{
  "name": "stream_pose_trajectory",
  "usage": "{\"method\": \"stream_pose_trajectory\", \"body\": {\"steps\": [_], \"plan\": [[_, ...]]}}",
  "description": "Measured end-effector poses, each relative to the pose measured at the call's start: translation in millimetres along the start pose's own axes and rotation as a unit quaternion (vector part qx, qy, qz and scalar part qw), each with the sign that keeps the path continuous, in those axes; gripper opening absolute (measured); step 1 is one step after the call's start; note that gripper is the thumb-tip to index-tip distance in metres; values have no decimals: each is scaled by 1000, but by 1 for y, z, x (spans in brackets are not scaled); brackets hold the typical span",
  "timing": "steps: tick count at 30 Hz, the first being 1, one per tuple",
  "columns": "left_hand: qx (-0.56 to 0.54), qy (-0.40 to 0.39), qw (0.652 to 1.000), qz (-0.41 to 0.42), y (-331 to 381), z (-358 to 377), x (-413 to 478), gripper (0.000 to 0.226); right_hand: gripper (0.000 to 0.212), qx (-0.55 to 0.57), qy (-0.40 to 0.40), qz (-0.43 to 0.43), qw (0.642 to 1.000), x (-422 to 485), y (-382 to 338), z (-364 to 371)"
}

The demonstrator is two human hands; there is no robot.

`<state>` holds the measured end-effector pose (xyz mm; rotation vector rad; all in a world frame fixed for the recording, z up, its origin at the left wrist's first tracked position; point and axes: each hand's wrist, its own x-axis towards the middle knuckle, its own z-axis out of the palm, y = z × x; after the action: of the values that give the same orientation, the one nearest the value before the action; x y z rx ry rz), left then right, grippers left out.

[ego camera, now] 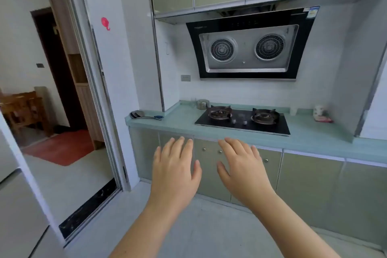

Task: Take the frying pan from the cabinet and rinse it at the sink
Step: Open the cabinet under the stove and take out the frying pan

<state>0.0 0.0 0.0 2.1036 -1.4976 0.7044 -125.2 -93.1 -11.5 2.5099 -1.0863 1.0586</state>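
My left hand (174,170) and my right hand (244,168) are both held out in front of me, palms down, fingers straight and spread, holding nothing. Behind them are the closed pale-green lower cabinet doors (211,174) with small round knobs, under the teal countertop (182,122). No frying pan and no sink are in view.
A black two-burner gas hob (243,120) sits on the counter under a range hood (249,48). A ladle and spatula (142,115) lie at the counter's left end, a small steel pot (202,104) at the back. An open doorway (62,132) is at left.
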Motion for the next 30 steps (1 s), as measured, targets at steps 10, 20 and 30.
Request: {"method": "stream_pose_trajectory", "body": {"steps": [10, 20, 30], "plan": [[-74, 8, 992, 101, 127, 47, 30, 49, 43, -87, 56, 58, 993, -26, 134, -26], [-156, -42, 972, 172, 278, 114, 64, 49, 45, -148, 56, 131, 979, -55, 289, -52], [-196, -99, 950, 220, 381, 189, 81, 49, 46, -177, 18, 211, 961, -89, 389, -43]]}}
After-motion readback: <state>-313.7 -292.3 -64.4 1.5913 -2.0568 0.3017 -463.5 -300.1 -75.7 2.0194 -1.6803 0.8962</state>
